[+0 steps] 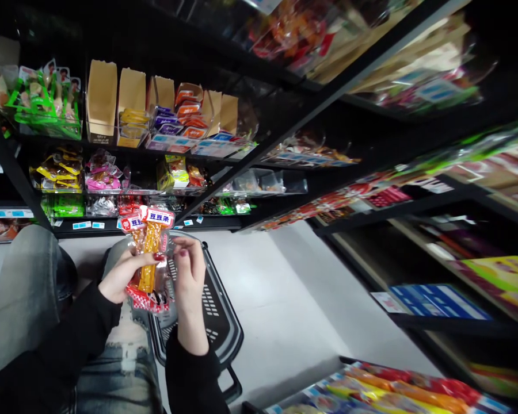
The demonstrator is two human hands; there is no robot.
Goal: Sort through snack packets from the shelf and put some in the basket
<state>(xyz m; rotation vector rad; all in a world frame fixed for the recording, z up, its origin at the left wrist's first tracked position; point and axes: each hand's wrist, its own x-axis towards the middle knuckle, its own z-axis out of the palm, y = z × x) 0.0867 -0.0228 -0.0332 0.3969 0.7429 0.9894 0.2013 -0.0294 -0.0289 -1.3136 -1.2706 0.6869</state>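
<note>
In front of my knees, my left hand point(121, 276) grips a couple of clear snack packets point(149, 270) with white, red and blue labels at the top. Yellow-orange strips show through the plastic, and a red checked band runs along the bottom. My thumb presses across the front of the upper packet. Just right of the packets, my right hand point(191, 270) is raised with fingers curled in against the thumb. Whether its fingertips touch a packet edge, or hold anything, I cannot make out. Beneath both hands stands a dark shopping basket point(233, 322) on the floor.
Ahead, dark shelves hold green packets point(47, 103), cardboard boxes point(101, 100), yellow packets point(60, 169) and pink packets point(102, 172). Another shelf unit point(440, 325) runs down the right, blurred. Low at the bottom right is a display of long colourful packets point(384, 391). Pale floor point(285, 322) lies between.
</note>
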